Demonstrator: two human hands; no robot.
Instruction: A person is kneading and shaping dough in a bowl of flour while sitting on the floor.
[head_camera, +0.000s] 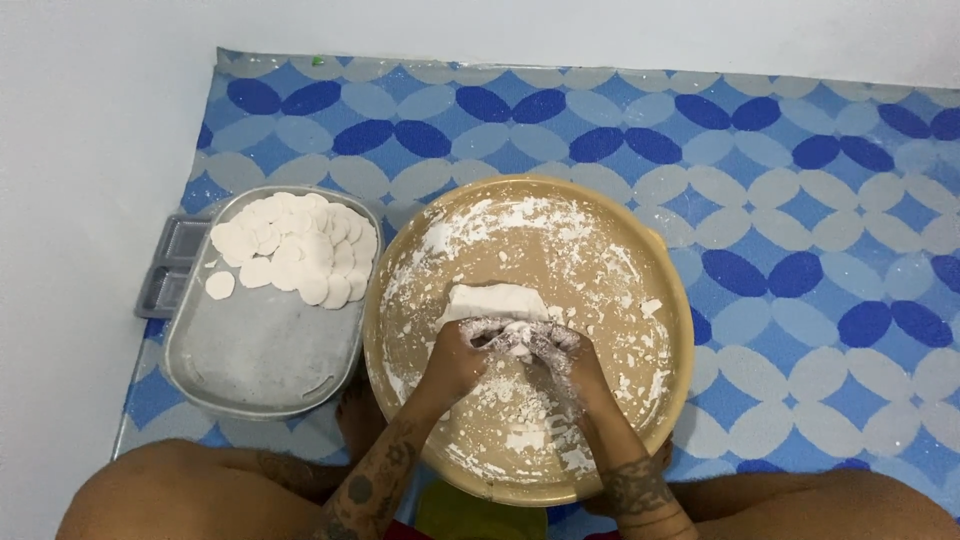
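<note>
Head view, looking straight down. A round tan basin (528, 340) sits on a blue and white patterned mat (780, 200) spread over a pale floor (80, 150). The inside of the basin is dusted and smeared with white flour, heaviest along the upper left wall and in the bottom near the person.

A block of white dough (495, 300) lies near the middle of the basin floor. The left hand (462, 352) and right hand (565, 352) meet at the near edge of the block, both coated in flour. The fingers of both hands are curled together and closed on the dough's near end; the fingertips are caked with flour, so exactly how much dough each one grips is hard to make out. Both forearms, marked with dark tattoos, reach in over the basin's near rim.

Just left of the basin, touching or almost touching its rim, stands a grey metal tray (265, 350). A heap of thin white dough discs (295, 245) fills its far end, with 1 disc (219, 285) lying apart to the left. The near part of the tray is bare metal. A small grey plastic tray (168, 270) pokes out from under its left edge.
</note>
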